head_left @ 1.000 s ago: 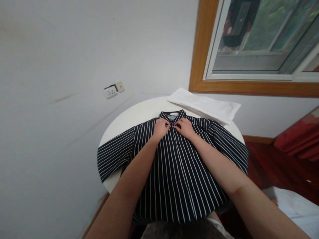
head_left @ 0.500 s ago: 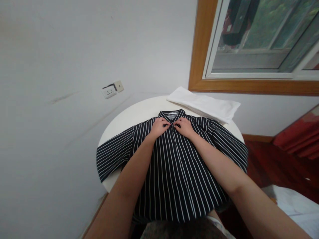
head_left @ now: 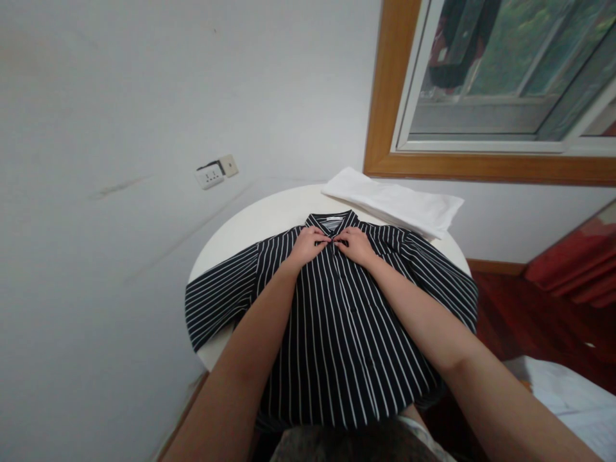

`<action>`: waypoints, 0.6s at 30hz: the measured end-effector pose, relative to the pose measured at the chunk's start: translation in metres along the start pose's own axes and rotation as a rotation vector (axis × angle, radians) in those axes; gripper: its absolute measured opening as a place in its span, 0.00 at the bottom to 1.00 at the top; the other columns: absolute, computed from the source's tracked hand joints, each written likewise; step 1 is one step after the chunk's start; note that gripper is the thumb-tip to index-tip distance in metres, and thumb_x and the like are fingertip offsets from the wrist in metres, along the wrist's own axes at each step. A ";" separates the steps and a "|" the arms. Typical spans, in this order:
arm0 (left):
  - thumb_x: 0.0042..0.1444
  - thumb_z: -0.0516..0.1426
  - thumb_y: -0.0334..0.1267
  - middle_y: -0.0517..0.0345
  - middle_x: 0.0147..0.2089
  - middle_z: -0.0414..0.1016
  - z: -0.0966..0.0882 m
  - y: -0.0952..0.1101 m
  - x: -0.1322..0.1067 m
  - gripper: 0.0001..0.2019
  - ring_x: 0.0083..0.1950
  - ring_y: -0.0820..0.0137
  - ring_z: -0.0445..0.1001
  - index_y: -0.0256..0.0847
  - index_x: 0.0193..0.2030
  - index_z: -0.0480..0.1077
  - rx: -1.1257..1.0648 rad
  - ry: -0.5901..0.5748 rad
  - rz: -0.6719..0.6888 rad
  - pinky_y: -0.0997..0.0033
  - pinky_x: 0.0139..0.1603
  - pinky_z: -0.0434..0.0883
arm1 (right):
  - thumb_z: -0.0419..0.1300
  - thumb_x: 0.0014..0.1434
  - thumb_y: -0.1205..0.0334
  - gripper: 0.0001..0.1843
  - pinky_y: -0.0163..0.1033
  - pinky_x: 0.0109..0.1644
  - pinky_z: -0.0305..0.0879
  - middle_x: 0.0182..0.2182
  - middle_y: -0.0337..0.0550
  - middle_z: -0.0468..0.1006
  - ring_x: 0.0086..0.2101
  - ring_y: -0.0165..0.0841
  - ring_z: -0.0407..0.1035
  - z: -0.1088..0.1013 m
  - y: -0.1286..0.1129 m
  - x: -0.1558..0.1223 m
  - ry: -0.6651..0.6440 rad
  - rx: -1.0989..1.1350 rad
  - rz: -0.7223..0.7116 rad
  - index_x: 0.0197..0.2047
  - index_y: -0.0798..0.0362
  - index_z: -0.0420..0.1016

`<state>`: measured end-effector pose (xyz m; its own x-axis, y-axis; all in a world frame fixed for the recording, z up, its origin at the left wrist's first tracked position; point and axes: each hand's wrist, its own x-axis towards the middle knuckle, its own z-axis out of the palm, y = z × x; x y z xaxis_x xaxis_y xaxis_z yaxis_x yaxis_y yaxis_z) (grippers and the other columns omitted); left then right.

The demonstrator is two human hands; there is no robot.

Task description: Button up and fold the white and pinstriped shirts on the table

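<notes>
A black shirt with thin white stripes (head_left: 337, 333) lies front up on a round white table (head_left: 260, 221), its collar toward the wall and its sleeves spread over the table's edge. My left hand (head_left: 308, 245) and my right hand (head_left: 355, 246) rest side by side just below the collar. Both are closed in a pinch on the shirt's front placket, fingertips almost touching at the top button.
A folded white cloth (head_left: 394, 206) lies at the back right of the table under a wood-framed window (head_left: 385, 96). A wall socket (head_left: 212, 173) sits on the white wall to the left. Red fabric (head_left: 572, 269) and a wooden floor are at the right.
Both hands stay pinched at the top of the placket. Only the camera has shifted slightly.
</notes>
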<state>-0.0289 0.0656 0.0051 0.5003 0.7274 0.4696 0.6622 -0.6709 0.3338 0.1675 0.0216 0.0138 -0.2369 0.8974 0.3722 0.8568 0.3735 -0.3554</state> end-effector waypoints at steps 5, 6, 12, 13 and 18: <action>0.58 0.56 0.35 0.55 0.48 0.71 0.002 0.000 -0.001 0.12 0.52 0.64 0.67 0.49 0.46 0.78 0.045 -0.018 0.018 0.58 0.58 0.64 | 0.58 0.61 0.59 0.11 0.46 0.53 0.55 0.46 0.46 0.73 0.50 0.40 0.60 -0.001 -0.001 0.000 0.098 -0.027 0.071 0.44 0.47 0.80; 0.58 0.56 0.35 0.55 0.48 0.71 0.002 0.001 -0.001 0.12 0.52 0.63 0.66 0.48 0.47 0.77 0.059 -0.019 0.021 0.58 0.57 0.64 | 0.57 0.61 0.60 0.11 0.46 0.53 0.55 0.46 0.46 0.73 0.50 0.41 0.60 -0.001 -0.001 0.001 0.113 -0.035 0.088 0.44 0.48 0.80; 0.57 0.57 0.34 0.54 0.47 0.72 -0.003 0.007 -0.001 0.12 0.51 0.64 0.68 0.44 0.45 0.78 0.083 -0.002 0.041 0.59 0.57 0.65 | 0.55 0.60 0.63 0.12 0.46 0.52 0.55 0.46 0.47 0.73 0.49 0.41 0.60 -0.003 -0.004 0.000 0.092 -0.058 0.087 0.43 0.49 0.80; 0.56 0.57 0.33 0.54 0.46 0.72 -0.005 0.008 -0.001 0.11 0.50 0.64 0.68 0.43 0.45 0.78 0.076 0.004 0.042 0.60 0.57 0.66 | 0.55 0.60 0.64 0.13 0.46 0.52 0.55 0.45 0.46 0.73 0.49 0.41 0.60 -0.004 -0.004 -0.001 0.094 -0.057 0.077 0.43 0.49 0.80; 0.56 0.55 0.32 0.53 0.47 0.73 -0.009 0.012 0.000 0.11 0.51 0.64 0.69 0.42 0.42 0.79 0.114 -0.035 0.089 0.61 0.57 0.66 | 0.55 0.56 0.68 0.15 0.45 0.53 0.55 0.45 0.45 0.74 0.49 0.40 0.60 -0.003 -0.005 -0.002 0.114 -0.052 0.067 0.41 0.48 0.80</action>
<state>-0.0259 0.0563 0.0165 0.5778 0.6716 0.4639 0.6721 -0.7139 0.1964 0.1656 0.0176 0.0176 -0.1270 0.8862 0.4455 0.8921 0.2984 -0.3392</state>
